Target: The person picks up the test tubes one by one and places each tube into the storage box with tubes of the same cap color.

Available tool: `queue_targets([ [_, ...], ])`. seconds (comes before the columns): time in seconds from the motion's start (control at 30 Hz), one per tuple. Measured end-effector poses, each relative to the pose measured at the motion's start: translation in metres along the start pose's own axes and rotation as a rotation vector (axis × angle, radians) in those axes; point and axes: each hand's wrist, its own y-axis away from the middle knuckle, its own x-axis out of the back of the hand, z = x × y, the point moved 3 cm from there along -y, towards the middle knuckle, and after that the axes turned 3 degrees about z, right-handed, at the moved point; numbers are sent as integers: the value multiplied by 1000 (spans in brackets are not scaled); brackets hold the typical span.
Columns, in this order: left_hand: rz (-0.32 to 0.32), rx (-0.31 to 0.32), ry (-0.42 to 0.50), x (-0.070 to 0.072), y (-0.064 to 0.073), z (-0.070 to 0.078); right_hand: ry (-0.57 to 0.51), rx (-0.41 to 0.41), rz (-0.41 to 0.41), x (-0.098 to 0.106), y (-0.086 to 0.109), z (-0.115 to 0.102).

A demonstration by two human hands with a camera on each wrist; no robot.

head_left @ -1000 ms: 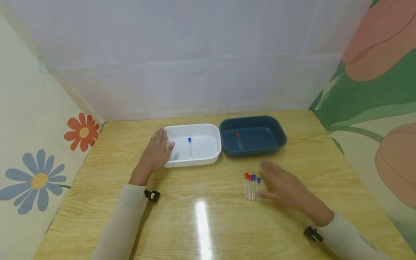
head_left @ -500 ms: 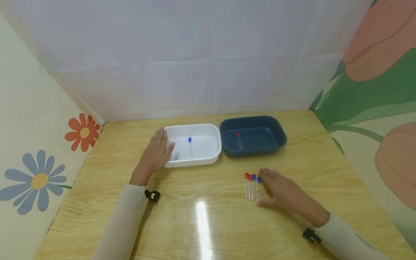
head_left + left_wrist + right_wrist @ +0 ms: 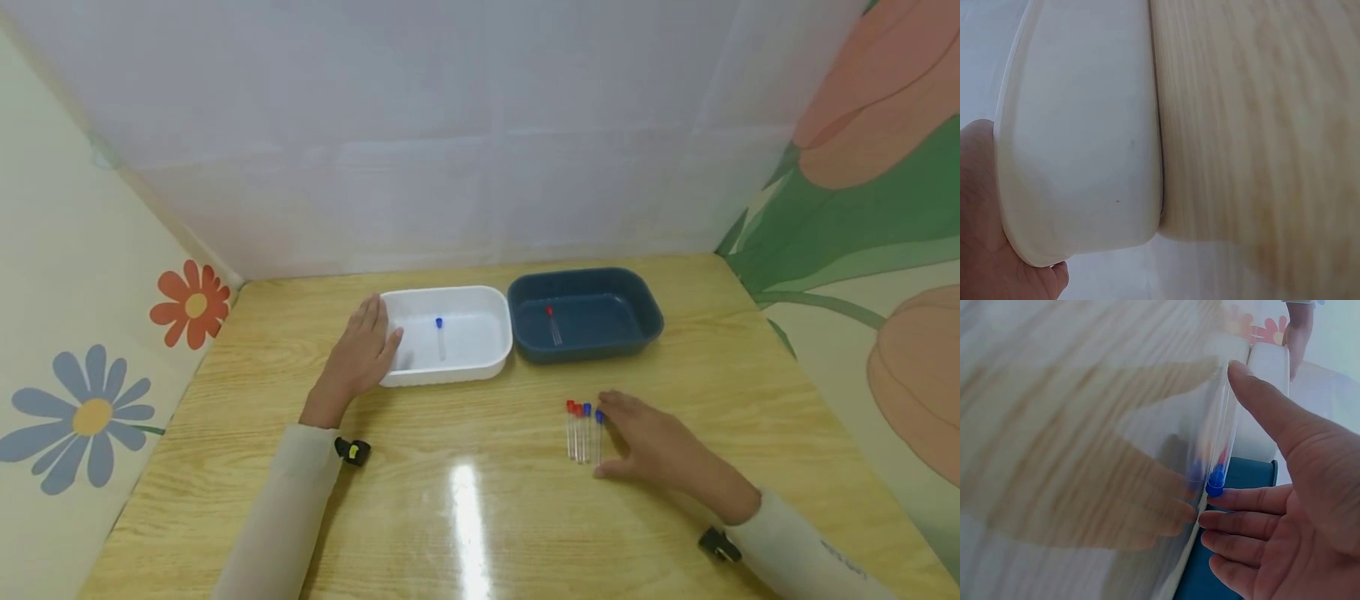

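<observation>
Right hand (image 3: 654,443) is resting by the bench, not pinching: thumb and fingers are parted, spanning the rightmost blue-capped test tube (image 3: 599,435) lengthwise. Index finger is touching the cap; thumb tip is sitting at the clear end, contact there unclear. Step in hand looks like taking hold of this tube; next move is probably calling for a light pinch, as it could be rolling into its neighbours. Just left, the second blue-capped tube (image 3: 587,435) and two red-capped tubes (image 3: 578,435) are lying side by side, caps pointing away. Left hand (image 3: 358,346) is holding the white tray (image 3: 450,377), rim between thumb and fingers. One further blue-capped tube (image 3: 441,342) is lying inside. Navy tray (image 3: 592,352) is sitting right beside it, holding a single red-capped tube (image 3: 555,327). Bench (image 3: 405,517) is showing wood grain and glare. Behind, creased white sheet (image 3: 450,158) is hanging; painted flowers (image 3: 92,417) are decorating both side walls.
</observation>
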Motion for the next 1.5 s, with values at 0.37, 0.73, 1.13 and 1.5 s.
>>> queue_targets([
  [0.37, 7, 6, -1, -1, 0, -2, -40, 0, 38, 8, -3, -5],
  [0.73, 2, 7, -14, -1, -4, 0, -74, 45, 99, 21, -10, -13],
  [1.13, -4, -3, -23, 0, -5, 0, -120, 49, 170, 28, -24, -19],
  [1.5, -8, 10, -22, -1, -2, -1, -150, 113, 216, 36, -43, -24],
])
